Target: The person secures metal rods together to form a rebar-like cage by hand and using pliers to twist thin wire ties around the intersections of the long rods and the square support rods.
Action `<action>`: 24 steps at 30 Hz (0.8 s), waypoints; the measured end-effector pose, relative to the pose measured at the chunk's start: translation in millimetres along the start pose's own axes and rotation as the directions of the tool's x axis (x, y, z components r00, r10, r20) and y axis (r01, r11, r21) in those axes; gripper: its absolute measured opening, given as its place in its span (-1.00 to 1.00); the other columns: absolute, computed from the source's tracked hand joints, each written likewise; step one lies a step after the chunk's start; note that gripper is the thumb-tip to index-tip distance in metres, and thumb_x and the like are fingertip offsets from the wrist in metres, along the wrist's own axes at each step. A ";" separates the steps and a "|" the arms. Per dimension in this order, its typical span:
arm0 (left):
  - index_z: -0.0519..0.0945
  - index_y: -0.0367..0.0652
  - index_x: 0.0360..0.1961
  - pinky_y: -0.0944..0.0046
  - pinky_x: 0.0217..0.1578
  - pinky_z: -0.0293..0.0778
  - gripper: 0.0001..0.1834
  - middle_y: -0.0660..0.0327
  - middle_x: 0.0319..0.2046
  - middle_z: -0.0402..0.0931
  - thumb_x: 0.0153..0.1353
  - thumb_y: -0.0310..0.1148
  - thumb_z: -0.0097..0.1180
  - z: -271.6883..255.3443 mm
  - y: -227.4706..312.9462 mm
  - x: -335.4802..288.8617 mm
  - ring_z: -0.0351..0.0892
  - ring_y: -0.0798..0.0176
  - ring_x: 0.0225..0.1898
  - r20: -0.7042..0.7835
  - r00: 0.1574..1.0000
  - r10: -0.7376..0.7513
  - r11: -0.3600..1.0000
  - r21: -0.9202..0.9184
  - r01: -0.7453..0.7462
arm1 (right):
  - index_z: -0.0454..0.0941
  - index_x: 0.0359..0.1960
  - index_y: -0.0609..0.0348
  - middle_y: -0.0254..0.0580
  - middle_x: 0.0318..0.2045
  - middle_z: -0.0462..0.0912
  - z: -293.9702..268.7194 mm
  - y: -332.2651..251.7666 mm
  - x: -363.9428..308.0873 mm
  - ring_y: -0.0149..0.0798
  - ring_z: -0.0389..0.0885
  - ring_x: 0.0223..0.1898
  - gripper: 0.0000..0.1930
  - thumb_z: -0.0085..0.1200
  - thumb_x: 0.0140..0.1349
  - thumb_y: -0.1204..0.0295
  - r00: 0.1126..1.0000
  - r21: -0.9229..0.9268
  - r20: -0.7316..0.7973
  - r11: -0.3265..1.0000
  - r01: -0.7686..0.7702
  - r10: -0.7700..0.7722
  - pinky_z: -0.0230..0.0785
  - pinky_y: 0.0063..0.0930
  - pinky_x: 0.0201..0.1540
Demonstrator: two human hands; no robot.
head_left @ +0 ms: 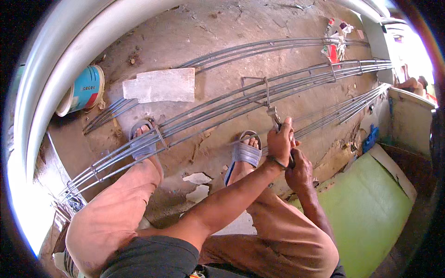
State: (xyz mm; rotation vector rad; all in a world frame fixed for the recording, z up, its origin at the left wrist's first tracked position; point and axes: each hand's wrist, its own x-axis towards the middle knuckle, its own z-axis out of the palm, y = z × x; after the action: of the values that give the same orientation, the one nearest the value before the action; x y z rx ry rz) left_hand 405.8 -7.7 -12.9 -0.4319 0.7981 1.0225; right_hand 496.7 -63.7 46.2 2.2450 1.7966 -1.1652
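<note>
A long bundle of steel reinforcing bars runs slantwise in front of me, with several bent wire stirrups around it. Both my hands are closed round the handles of metal pliers. My left hand grips them nearer the jaws, thumb pointing up along the tool. Just behind and below it, my right hand is wrapped round the handle end. The jaws are at the lower end of a square stirrup, against the near side of the bars. Whatever lies between the jaws is too small to make out.
More loose bars lie beyond, and another bundle lies to the right. A blue and white bucket is at the left by large pale pipes. A pale flat slab rests over bars. A green board lies at right.
</note>
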 end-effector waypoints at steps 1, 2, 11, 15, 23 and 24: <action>0.40 -0.09 -0.60 0.32 -0.60 0.46 -0.61 0.35 -0.73 0.35 0.28 -0.08 0.03 -8.4 7.9 -3.5 0.37 0.40 -0.75 0.083 0.997 0.001 0.978 0.206 -0.018 | 0.40 -0.07 0.37 0.03 -0.39 0.53 1.5 9.9 2.5 0.12 0.54 -0.34 -0.68 0.05 0.19 0.43 0.979 0.253 0.193 0.961 -0.112 0.063 0.42 -0.15 -0.27; 0.44 -0.12 -0.56 0.31 -0.54 0.49 -0.62 0.30 -0.69 0.41 0.27 -0.07 0.05 -14.9 13.2 -5.5 0.45 0.35 -0.65 0.158 0.986 -0.053 0.963 0.269 0.009 | 0.42 -0.11 0.39 0.00 -0.45 0.53 1.9 20.0 3.6 0.08 0.55 -0.41 -0.69 0.05 0.19 0.41 0.918 0.462 0.390 0.846 -0.267 0.077 0.42 -0.16 -0.33; 0.39 -0.10 -0.60 0.17 -0.38 0.55 -0.59 0.33 -0.72 0.29 0.29 -0.07 0.00 -27.7 13.2 5.3 0.40 0.33 -0.63 0.371 0.913 -0.169 0.985 0.039 0.167 | 0.37 0.00 0.43 -0.07 -0.40 0.56 -14.2 10.2 1.4 -0.17 0.58 -0.41 -0.49 0.14 0.16 0.24 0.820 0.622 0.566 0.696 -0.359 -0.083 0.45 -0.36 -0.35; 0.37 -0.08 -0.64 0.20 -0.48 0.53 -0.60 0.36 -0.77 0.22 0.28 -0.11 0.03 -13.7 10.9 2.2 0.31 0.37 -0.73 0.164 0.986 -0.029 0.991 0.136 0.006 | 0.25 0.15 0.22 0.05 -0.27 0.57 7.7 -15.1 -12.6 0.06 0.58 -0.26 -0.41 0.20 0.07 0.46 0.975 -0.204 -0.167 0.973 0.109 -0.144 0.41 -0.15 -0.20; 0.41 -0.09 -0.57 0.23 -0.46 0.56 -0.67 0.31 -0.70 0.37 0.22 -0.16 0.15 -26.3 17.7 -2.2 0.42 0.38 -0.67 0.130 0.992 -0.001 0.942 0.333 -0.042 | 0.46 -0.09 0.26 -0.21 -0.52 0.49 7.4 21.0 1.0 -0.26 0.54 -0.51 -0.74 0.03 0.23 0.39 0.951 0.479 0.309 0.864 -0.157 0.001 0.39 -0.35 -0.46; 0.41 -0.09 -0.57 0.23 -0.46 0.56 -0.67 0.31 -0.70 0.37 0.22 -0.16 0.15 -29.0 18.7 -3.3 0.42 0.38 -0.67 0.171 0.985 0.002 0.942 0.331 -0.059 | 0.46 -0.09 0.26 -0.21 -0.52 0.49 5.5 28.0 2.4 -0.26 0.54 -0.51 -0.74 0.03 0.23 0.39 0.951 0.478 0.309 0.864 -0.156 0.001 0.39 -0.35 -0.46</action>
State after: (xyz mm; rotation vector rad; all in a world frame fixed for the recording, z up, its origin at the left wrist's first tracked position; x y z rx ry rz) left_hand 377.3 -19.9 -28.4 -0.0394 0.8092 0.9160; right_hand 517.9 -73.4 29.5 2.1713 1.3854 -2.0167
